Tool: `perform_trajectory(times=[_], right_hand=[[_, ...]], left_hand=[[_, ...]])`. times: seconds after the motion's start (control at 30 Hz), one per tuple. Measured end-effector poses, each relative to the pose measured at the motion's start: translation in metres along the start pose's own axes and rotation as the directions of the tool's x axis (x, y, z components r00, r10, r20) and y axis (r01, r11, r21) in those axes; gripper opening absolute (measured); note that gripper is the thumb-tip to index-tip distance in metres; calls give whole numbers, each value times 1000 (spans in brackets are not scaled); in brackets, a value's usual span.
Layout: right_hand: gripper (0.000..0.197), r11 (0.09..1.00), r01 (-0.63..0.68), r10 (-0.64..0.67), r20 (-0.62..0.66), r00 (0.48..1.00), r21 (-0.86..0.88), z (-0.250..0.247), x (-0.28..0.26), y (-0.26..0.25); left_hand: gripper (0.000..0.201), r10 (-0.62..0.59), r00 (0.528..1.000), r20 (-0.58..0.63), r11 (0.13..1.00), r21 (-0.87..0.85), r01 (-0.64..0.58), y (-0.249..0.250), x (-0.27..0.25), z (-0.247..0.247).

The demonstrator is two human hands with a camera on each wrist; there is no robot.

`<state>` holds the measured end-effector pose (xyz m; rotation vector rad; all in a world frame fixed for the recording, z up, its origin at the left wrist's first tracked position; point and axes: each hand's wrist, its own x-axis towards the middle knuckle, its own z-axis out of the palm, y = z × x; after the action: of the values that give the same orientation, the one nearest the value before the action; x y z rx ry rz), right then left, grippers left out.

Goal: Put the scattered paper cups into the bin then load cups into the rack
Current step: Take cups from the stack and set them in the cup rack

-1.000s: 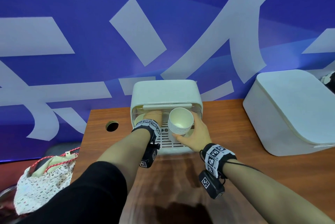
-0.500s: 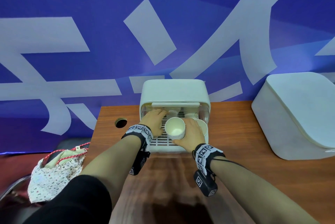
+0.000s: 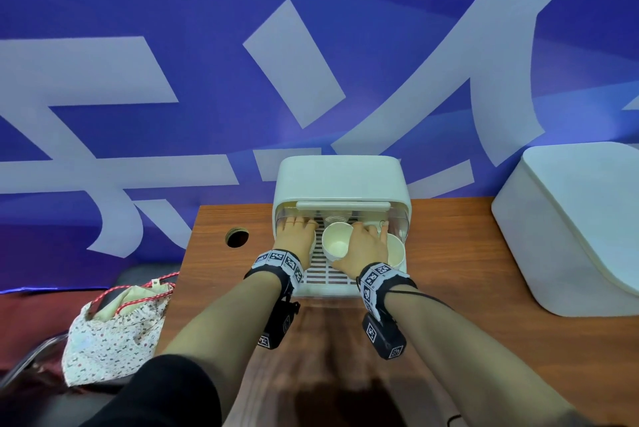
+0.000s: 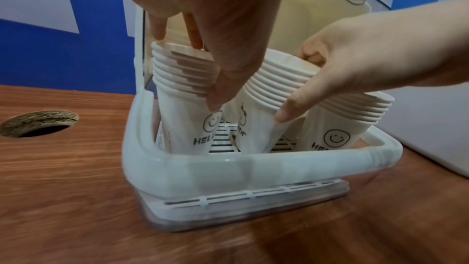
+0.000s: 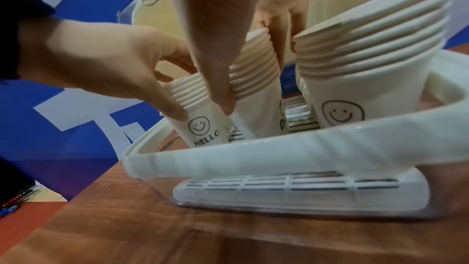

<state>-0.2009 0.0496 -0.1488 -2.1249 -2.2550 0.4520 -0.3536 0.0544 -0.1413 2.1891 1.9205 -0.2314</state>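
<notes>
The white rack point(image 3: 340, 184) stands at the table's back edge with its lid raised. Three stacks of white smiley "HELLO" paper cups stand inside it. My left hand point(image 3: 297, 231) grips the left cup stack point(image 4: 182, 79) near its rims, thumb in front and fingers behind. My right hand point(image 3: 363, 245) holds the middle cup stack point(image 3: 336, 245), which leans and whose base rests on the slotted floor point(image 4: 256, 133). The right cup stack point(image 3: 396, 251) stands free. In the right wrist view the middle cup stack point(image 5: 256, 87) sits between the left cup stack point(image 5: 195, 111) and the right cup stack point(image 5: 368, 57).
A large white bin point(image 3: 570, 229) with a closed lid stands on the table to the right. A round cable hole point(image 3: 237, 237) lies left of the rack. A floral drawstring bag point(image 3: 114, 333) sits off the table's left edge. The blue banner wall is close behind.
My right hand has brought the cup stack down from above the rack onto its floor, between the other two stacks. My left hand stayed on the left stack.
</notes>
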Motion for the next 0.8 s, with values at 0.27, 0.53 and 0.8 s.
perform_trajectory(times=[0.27,0.53,0.8], right_hand=[[81,1000,-18,18,33,999,-23,-1,16,-9],[105,1000,0,-1,26,1000,21,3,13,-5],[70,983,49,-22,-151,988,174,-4,-19,32]], left_hand=[[65,16,999,-44,999,-37,-17,-6,6,4],[81,28,994,-108,997,-66,-35,2,0,5],[49,250,932,-263,944,-148,-295,37,4,-7]])
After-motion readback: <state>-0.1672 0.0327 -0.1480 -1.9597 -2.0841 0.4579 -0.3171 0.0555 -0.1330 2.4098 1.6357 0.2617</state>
